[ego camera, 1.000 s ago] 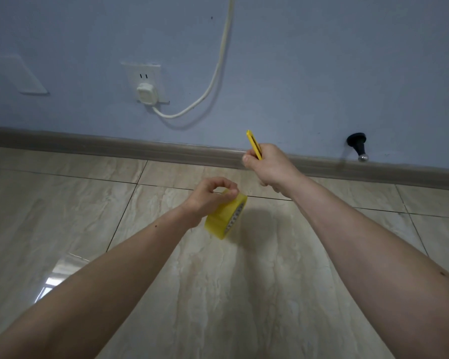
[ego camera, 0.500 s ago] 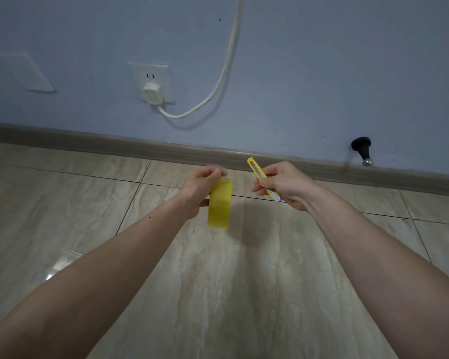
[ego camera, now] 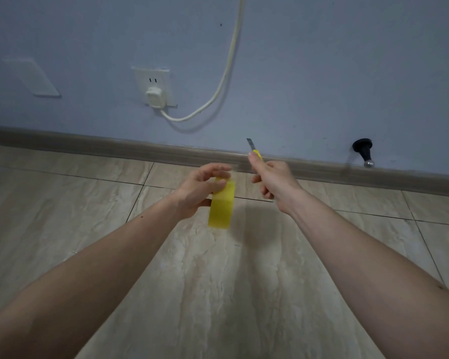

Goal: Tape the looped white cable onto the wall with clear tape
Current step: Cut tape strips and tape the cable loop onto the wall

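Tape roll (ego camera: 221, 204) beneath left fingers (ego camera: 213, 172)

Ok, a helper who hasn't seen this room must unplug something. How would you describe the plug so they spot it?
Look along the blue wall above the grey baseboard. Two white plates sit there; the right one is the socket. The plug is the rounded white cap in it, with a white cable curving up.
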